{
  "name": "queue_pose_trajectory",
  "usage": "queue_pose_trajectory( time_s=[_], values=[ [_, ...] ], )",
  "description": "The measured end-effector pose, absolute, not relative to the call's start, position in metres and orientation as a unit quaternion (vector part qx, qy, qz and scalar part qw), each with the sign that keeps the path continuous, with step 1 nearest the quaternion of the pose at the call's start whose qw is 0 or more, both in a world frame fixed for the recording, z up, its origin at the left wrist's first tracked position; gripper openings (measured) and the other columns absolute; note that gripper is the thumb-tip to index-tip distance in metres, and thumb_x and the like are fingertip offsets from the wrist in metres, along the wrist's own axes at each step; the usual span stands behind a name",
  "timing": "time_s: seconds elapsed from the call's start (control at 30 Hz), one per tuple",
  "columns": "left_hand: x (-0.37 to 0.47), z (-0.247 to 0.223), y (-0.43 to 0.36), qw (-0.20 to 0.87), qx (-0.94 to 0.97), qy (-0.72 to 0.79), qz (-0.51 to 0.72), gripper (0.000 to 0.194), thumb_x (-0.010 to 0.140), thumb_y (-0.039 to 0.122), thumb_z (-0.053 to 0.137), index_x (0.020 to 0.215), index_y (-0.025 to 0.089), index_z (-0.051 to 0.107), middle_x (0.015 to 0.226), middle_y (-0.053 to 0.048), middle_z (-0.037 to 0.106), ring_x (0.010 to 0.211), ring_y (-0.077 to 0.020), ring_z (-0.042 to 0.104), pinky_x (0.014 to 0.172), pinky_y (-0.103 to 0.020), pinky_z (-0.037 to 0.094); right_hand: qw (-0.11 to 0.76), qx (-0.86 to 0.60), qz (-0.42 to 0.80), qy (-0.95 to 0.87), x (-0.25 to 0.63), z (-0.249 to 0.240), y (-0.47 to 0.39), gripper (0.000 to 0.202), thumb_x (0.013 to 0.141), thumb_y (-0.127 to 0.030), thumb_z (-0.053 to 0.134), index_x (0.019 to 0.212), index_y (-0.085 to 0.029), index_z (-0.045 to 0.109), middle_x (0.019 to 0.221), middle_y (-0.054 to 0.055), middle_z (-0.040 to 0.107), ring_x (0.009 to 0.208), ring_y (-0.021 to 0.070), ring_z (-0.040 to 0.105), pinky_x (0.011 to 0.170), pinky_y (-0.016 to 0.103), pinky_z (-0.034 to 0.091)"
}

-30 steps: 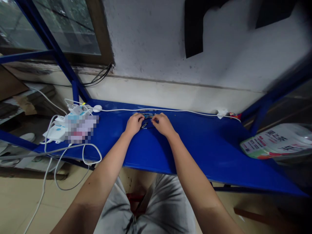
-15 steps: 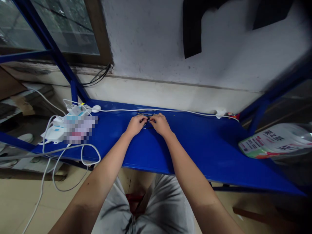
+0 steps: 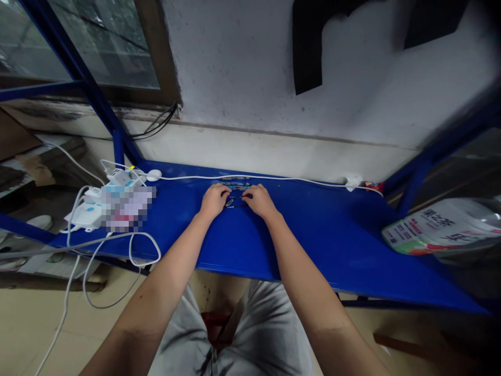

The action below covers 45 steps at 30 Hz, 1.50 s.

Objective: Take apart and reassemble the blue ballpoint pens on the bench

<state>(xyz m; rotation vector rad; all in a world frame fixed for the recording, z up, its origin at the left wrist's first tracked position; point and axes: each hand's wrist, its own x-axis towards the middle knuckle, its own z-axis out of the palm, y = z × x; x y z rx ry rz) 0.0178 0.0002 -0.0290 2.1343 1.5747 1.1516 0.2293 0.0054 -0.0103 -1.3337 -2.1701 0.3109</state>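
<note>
In the middle of the frame, the left bare hand [image 3: 214, 200] and the right bare hand [image 3: 260, 200] are now more apart than half a second ago, when their fingertips came almost together. The gap has opened again, so the small, thin, dark and light-blue pieces [image 3: 236, 186] show better. The clear plastic bottle with white label [image 3: 438, 224], at right, sits slightly more left in the frame.
</note>
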Motion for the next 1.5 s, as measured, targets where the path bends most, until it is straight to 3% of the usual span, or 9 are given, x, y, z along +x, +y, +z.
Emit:
queue_pose_trajectory(
  time_s=[0.17,0.33,0.43,0.8,1.5],
  values=[
    [0.016,-0.032,0.003,0.135,0.751,0.537,0.36,0.02,0.09,0.011,0.066,0.092,0.023,0.082,0.101,-0.008,0.076,0.103,-0.027,0.068,0.102,-0.044,0.052,0.321,-0.447,0.13,-0.825,0.232,-0.001,-0.003,0.006,0.087,-0.018,0.08,0.088,-0.023,0.081,0.106,0.008,0.072,0.105,0.026,0.056,0.102,0.044,0.045],
    [0.014,-0.032,0.004,0.14,0.764,0.526,0.347,0.017,0.09,0.014,0.068,0.094,0.023,0.082,0.102,-0.008,0.076,0.103,-0.0261,0.068,0.101,-0.043,0.052,0.261,-0.405,0.161,-0.861,0.23,0.001,-0.009,0.009,0.078,-0.021,0.089,0.085,-0.024,0.084,0.117,0.009,0.064,0.114,0.0281,0.051,0.108,0.047,0.043],
    [0.014,-0.03,0.003,0.137,0.764,0.532,0.339,0.015,0.09,0.017,0.069,0.094,0.024,0.082,0.102,-0.008,0.076,0.102,-0.0264,0.067,0.1,-0.043,0.052,0.243,-0.406,0.166,-0.865,0.228,-0.003,-0.008,0.008,0.079,-0.019,0.088,0.083,-0.024,0.083,0.12,0.009,0.063,0.115,0.0283,0.05,0.109,0.048,0.042],
    [0.015,-0.029,0.001,0.148,0.735,0.537,0.386,0.023,0.094,0.011,0.05,0.089,0.022,0.069,0.095,-0.008,0.074,0.096,-0.0258,0.067,0.092,-0.041,0.053,0.321,-0.443,0.122,-0.828,0.239,0.002,-0.004,0.016,0.087,-0.013,0.07,0.076,-0.022,0.078,0.123,0.011,0.069,0.117,0.0305,0.052,0.108,0.053,0.044],
    [0.023,-0.022,-0.005,0.178,0.771,0.474,0.386,0.016,0.093,0.015,0.06,0.088,0.023,0.073,0.095,-0.006,0.074,0.097,-0.0244,0.067,0.099,-0.041,0.051,0.314,-0.45,0.109,-0.829,0.227,-0.003,-0.004,0.018,0.088,-0.014,0.069,0.074,-0.022,0.077,0.123,0.01,0.072,0.117,0.0306,0.052,0.106,0.052,0.045]
  ],
)
